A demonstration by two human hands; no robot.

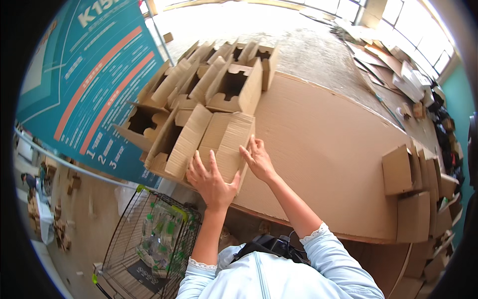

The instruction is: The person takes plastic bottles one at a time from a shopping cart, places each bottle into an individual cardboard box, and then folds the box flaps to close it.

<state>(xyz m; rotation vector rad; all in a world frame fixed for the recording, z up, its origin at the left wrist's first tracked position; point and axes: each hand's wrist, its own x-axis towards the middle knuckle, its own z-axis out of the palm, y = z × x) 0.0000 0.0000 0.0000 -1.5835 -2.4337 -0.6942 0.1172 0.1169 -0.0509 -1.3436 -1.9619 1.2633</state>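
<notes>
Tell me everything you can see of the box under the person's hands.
The box is plain brown and looks like corrugated cardboard, with faint ridges on top. Folded panels cover much of its top; the hands hide whether they close fully. It sits at the near right end of a cluster of open boxes, on the left part of the table. The left hand lies spread over its near part; the right hand is at its right edge. Its underside is out of sight.

The head-worn fisheye looks closely down on cardboard boxes [199, 119].
</notes>
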